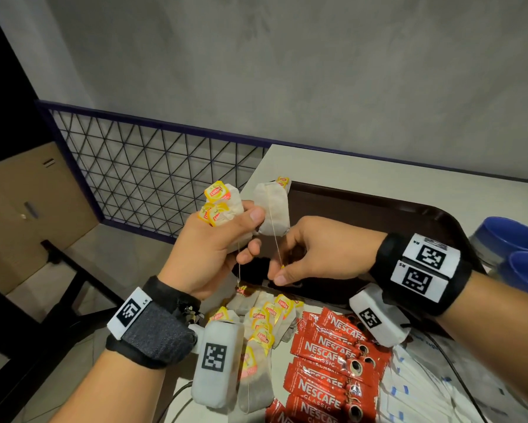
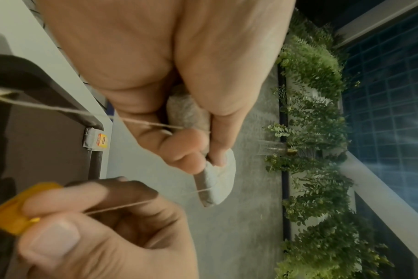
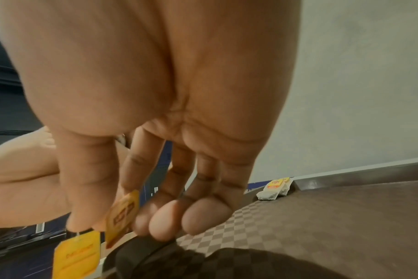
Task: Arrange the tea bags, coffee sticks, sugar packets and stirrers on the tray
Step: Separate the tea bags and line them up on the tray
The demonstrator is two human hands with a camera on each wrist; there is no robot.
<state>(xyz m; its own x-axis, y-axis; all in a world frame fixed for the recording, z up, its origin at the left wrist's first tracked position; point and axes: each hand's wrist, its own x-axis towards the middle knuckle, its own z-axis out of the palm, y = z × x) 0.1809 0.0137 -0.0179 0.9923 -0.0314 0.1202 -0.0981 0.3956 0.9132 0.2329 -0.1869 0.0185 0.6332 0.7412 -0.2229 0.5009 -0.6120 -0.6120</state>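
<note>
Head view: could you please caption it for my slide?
Left hand grips tea bags; right hand pinches a tag above the tray.

Sugar packets (image 1: 433, 392) blurred and cut off, coffee sticks (image 1: 326, 370) partly behind wrist camera (image 1: 378, 319)

Tea bags (image 1: 261, 328): yellow tags (red logo); coffee sticks (image 1: 326, 358) red; tray (image 3: 346, 217) brown, checkered; cups (image 1: 507, 236) blue.
</note>
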